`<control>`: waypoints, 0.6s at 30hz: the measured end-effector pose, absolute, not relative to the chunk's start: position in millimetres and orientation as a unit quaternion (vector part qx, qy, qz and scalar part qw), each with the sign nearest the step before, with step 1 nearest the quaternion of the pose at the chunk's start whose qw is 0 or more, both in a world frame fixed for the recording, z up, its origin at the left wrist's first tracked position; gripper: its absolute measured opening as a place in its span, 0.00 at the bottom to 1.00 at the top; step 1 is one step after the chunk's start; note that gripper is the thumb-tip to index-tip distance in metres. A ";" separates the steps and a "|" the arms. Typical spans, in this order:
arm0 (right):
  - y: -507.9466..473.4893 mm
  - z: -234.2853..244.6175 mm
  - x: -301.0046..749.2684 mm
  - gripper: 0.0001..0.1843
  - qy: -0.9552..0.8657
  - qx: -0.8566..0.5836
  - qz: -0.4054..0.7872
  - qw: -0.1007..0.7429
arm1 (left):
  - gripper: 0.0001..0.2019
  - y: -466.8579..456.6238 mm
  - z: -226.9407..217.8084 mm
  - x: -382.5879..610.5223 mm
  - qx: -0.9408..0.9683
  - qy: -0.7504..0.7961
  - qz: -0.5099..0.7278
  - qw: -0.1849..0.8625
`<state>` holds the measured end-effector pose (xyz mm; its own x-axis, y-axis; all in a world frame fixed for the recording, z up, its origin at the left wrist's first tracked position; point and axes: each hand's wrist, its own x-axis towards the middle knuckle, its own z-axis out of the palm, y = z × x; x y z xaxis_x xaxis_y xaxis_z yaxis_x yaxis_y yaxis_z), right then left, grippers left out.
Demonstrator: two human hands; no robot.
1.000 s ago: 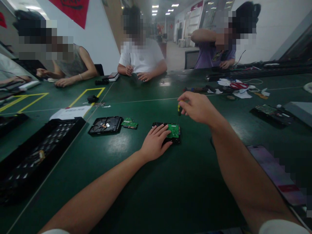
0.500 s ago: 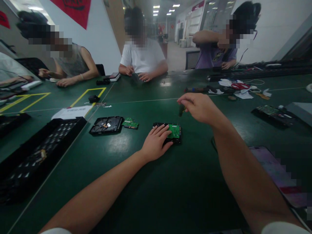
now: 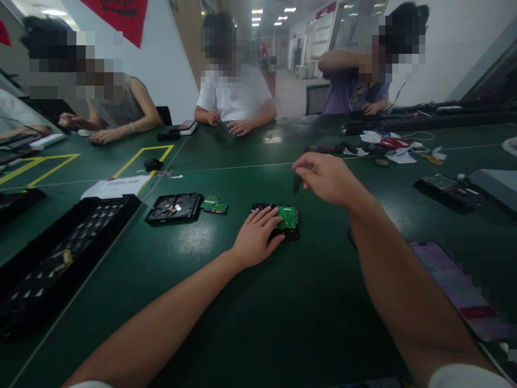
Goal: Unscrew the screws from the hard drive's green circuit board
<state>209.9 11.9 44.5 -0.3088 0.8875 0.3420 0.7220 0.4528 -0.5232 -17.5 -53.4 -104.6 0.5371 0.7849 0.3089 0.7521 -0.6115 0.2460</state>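
A hard drive (image 3: 287,234) lies on the green table with its green circuit board (image 3: 288,217) facing up. Across its left part rests my left hand (image 3: 257,237), fingers stretched out flat and the thumb along the near edge; that part of the drive is hidden. My right hand (image 3: 323,178) is closed around the top of a dark-handled screwdriver (image 3: 296,184), held upright. Its thin shaft points down at the drive's far right corner; whether the tip touches a screw is too small to tell.
Left of the drive lie loose green circuit boards (image 3: 214,205) and another hard drive (image 3: 173,208). A long black tray (image 3: 133,202) stands further left. At right are a phone (image 3: 448,280) and another drive with a board (image 3: 444,191). Several people sit across the table.
The view has shifted slightly. My left hand stays on the drive, and my right hand keeps the screwdriver over the same corner, its handle a little more upright.
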 end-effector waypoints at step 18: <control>15.9 42.6 210.7 0.12 -0.807 -0.491 0.140 0.297 | 0.24 -53.8 -103.6 -17.0 0.876 0.439 0.196 0.045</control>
<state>210.7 15.9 42.6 -0.3420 0.8753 0.3418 0.7092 0.4791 -0.5172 -17.0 -53.8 -103.6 0.5385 0.7860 0.3038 0.7505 -0.6113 0.2512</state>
